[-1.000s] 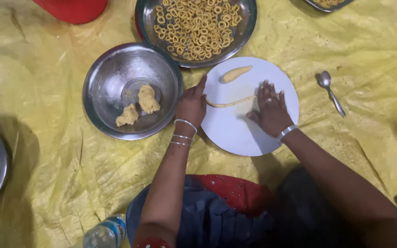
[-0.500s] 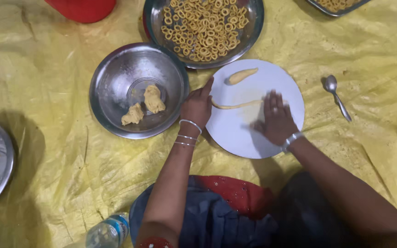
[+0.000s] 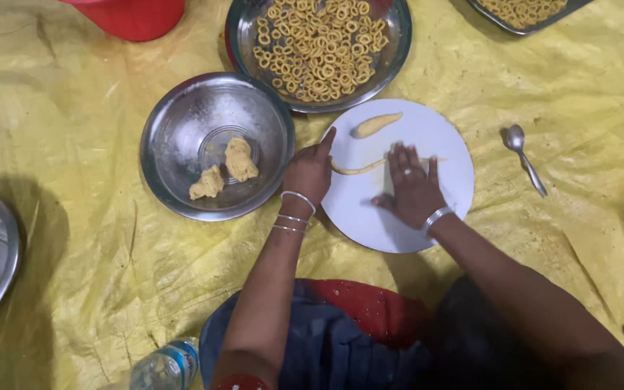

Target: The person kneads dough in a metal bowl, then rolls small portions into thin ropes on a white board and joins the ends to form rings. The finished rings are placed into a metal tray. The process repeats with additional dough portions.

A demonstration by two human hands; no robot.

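**Dough Rolling on White Plate**

Head view: The right hand (image 3: 412, 186) lies flat, fingers extended and spread, palm down on a thin dough rope (image 3: 359, 169) at the centre of a smooth round white plate (image 3: 449, 144). The left hand (image 3: 310, 169) rests at the plate's left rim, fingers loosely curled, index finger extended, gripping nothing. A thicker tapered dough piece (image 3: 377, 124) lies on the plate's upper part. Just left, a dented steel bowl (image 3: 182, 123) holds two rough dough lumps (image 3: 225, 167). Above, a steel dish (image 3: 391, 50) contains ring-shaped dough pieces (image 3: 315, 43). All rest on crinkled yellow sheeting (image 3: 74, 108).
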